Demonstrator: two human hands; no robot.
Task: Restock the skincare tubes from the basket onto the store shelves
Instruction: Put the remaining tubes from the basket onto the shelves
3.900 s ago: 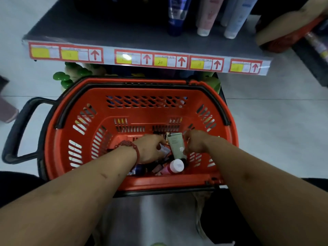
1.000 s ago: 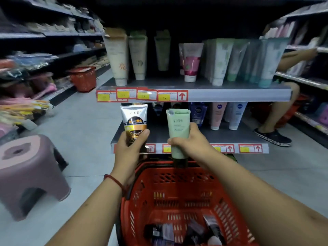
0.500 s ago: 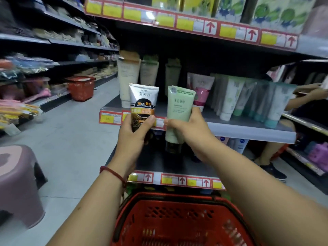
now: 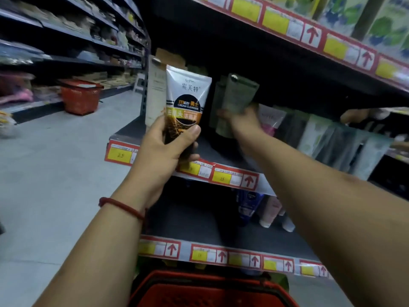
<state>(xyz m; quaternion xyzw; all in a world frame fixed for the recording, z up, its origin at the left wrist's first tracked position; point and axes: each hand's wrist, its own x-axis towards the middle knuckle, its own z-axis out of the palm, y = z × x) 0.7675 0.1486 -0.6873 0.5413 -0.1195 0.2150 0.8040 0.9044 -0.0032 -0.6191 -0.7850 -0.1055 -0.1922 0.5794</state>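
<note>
Each hand holds one tube at the middle shelf, with the red basket below.

Left fingers [image 4: 155,127] and thumb curl round the lower part of the white, black and orange cleanser tube [image 4: 188,94], which is upright, cap down, in front of the shelf edge. The left hand [image 4: 163,149] has a red string bracelet [image 4: 119,206] at the wrist. Right fingers [image 4: 224,113] are blurred but wrap the lower half of the pale green tube [image 4: 238,96]. It is slightly tilted and reaches in over the middle shelf [image 4: 130,129]; I cannot tell if it touches the board. The right hand [image 4: 242,121] is between a cream tube [image 4: 156,94] on the left and a row of standing tubes [image 4: 314,134] on the right. Price labels [image 4: 234,177] run along the shelf front. The rim of the red basket [image 4: 210,289] is at the bottom edge, and a second red basket [image 4: 79,96] is on the floor far left.
</note>
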